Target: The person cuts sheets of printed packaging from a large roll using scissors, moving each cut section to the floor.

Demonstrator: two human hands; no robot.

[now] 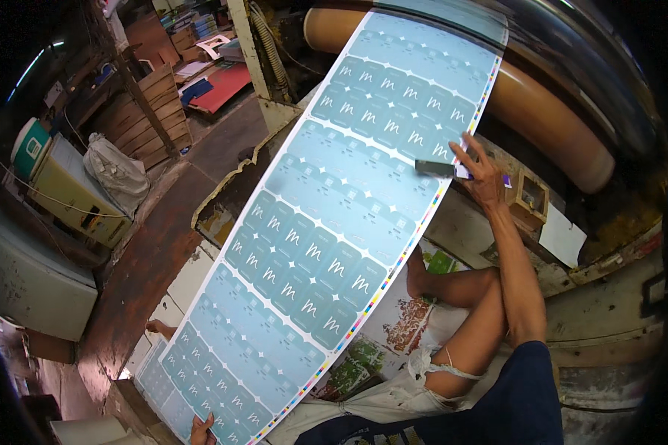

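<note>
A long printed sheet (352, 185), pale blue with rows of teal label shapes, stretches from the machine's rollers at the top down toward my lap. At the sheet's near end, my left hand (202, 430) grips its edge, with the thumb on top and the other fingers partly hidden. Over the sheet's right edge, my right hand (482, 175) holds a dark rectangular block (433, 168) with a white and purple part by the fingers. The block is slightly blurred, and I cannot tell whether it touches the sheet.
Brown rollers (557, 122) of the machine lie across the upper right. Beside my right forearm is a small wooden box (528, 196) on a ledge. To the left stand a cream cabinet (74, 193), a grey plastic sack (115, 172) and a red-topped table (219, 87).
</note>
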